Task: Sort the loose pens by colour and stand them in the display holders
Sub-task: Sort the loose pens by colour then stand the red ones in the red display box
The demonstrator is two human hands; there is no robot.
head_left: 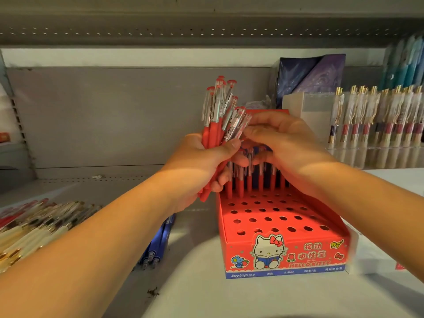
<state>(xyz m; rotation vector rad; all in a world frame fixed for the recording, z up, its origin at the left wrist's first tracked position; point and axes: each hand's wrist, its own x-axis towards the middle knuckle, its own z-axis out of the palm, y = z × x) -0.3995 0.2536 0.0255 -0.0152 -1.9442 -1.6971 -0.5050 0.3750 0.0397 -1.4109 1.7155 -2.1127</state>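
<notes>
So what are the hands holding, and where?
The left hand grips a bunch of red pens around their barrels; the right hand pinches one near its clip.

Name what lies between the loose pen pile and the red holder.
Blue pens lie on the shelf there, seen in the head view.

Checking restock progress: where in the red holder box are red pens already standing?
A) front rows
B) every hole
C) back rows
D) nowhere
C: the red pens stand only in the back rows of the red box, while the front holes are empty.
</notes>
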